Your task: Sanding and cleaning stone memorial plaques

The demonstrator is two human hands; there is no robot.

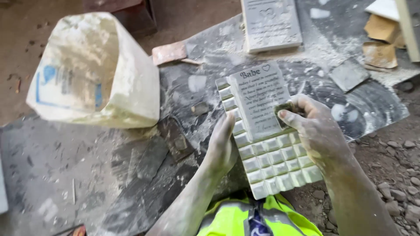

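Garment: a fluorescent yellow-green high-visibility garment (262,216) at the bottom edge, nearest the camera, on the person's lap or torso.

Held piece: a pale grey cast plaster plaque (267,131), its lower part moulded in a grid of raised squares like a chocolate bar, its upper part a flat panel with engraved script and a small heart. It is tilted up off the work surface, lower end toward the person, seemingly so that the face can be worked.

Left hand: the dust-coated left hand (222,146) lies flat, fingers together and extended, pressed against the plaque's left edge; judged to be steadying it.

Right hand: the dusty right hand (317,129) is curled, thumb and fingers pinching a small dark abrasive pad (284,111) against the engraved panel's right side.

Work surface: a dark grey sheet (65,175) spread over the ground, strewn with white powder and flat offcuts.

Sack: an open cream-white paper sack with blue printing (100,74), standing to the left, mouth open toward the camera.

Second casting: a similar grey engraved plaque (271,24) lying flat farther off, apart from the hands.

Scraps: crumpled tan pieces of sandpaper (380,41) at the far right.

Ground: bare earth with stones (393,153) on the right.
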